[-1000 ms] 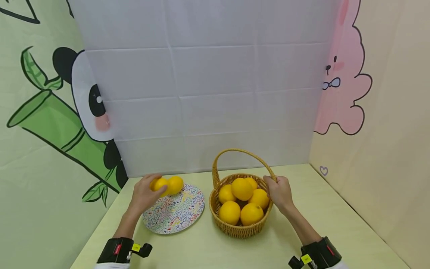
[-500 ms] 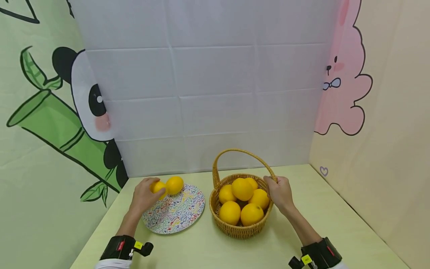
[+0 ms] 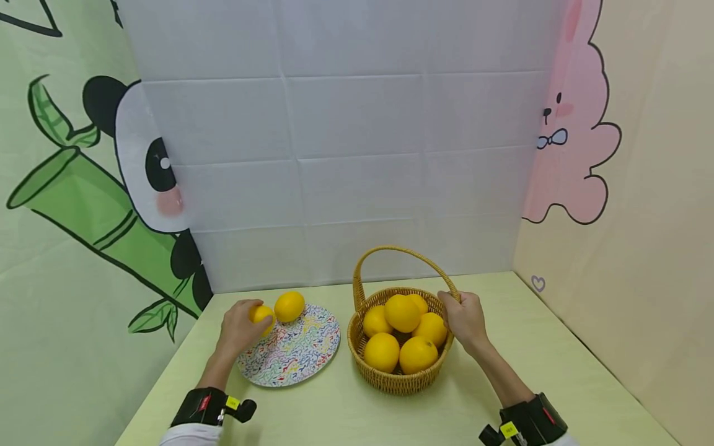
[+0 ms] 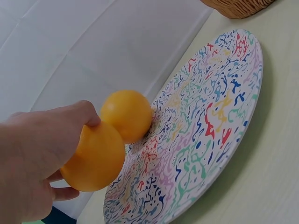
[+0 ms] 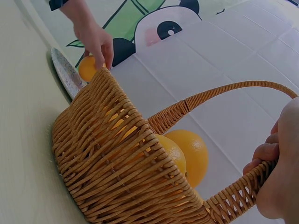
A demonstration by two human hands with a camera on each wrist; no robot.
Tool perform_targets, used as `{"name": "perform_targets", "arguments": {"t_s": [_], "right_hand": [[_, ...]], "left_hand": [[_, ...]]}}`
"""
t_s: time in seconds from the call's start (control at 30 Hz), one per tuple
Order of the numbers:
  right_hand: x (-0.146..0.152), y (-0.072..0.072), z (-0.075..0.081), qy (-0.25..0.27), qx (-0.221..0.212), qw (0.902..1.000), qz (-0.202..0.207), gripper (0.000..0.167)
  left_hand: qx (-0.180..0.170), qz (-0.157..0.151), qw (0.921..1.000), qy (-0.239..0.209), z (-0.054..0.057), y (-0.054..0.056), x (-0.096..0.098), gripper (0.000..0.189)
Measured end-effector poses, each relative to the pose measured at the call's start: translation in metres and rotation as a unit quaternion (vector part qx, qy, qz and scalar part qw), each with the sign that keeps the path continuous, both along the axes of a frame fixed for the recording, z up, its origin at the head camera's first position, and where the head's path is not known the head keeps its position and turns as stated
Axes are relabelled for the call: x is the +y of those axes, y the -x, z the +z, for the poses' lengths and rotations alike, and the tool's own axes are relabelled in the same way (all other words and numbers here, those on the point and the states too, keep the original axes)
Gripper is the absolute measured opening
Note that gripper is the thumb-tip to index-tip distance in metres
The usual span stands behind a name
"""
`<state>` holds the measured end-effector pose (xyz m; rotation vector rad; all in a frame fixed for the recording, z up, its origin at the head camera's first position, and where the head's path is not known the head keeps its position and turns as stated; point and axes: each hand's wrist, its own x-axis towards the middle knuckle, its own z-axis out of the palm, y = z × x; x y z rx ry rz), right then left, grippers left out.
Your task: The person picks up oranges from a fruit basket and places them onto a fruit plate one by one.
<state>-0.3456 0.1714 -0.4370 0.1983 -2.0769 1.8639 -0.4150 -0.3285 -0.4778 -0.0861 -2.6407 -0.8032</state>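
Between the thumb and fingers of my left hand [image 3: 240,325] is an orange [image 3: 262,318], held at the far left edge of a round plate [image 3: 295,353] with a multicoloured squiggle pattern. A second orange [image 4: 127,115] sits on the back of that plate, just beyond the held one. My right hand [image 3: 465,321] grips the right end of the arched handle of a woven basket [image 3: 398,385]. Several oranges [image 3: 401,313] are heaped inside this basket. In the left wrist view, whether the held orange touches the plate is hard to tell.
Plate and basket stand side by side on a pale yellow table [image 3: 346,421], a narrow gap between them. A grey-white sheet [image 3: 357,186] rises behind the table. Printed cloth walls stand on both sides, a panda [image 3: 139,173] at left and a pink bear [image 3: 574,161] at right.
My left hand has shifted slightly toward me with its orange, which now sits a little lower and farther from the other orange. The right hand and basket have stayed put.
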Motion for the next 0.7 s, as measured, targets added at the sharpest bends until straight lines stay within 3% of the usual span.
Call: {"name": "perform_targets", "arguments": {"t_s": [0.7], "right_hand": [[0.000, 0.000, 0.001, 0.004, -0.002, 1.0000, -0.001, 0.054]], "left_hand": [[-0.013, 0.004, 0.9998, 0.018, -0.011, 0.008, -0.006, 0.056]]}}
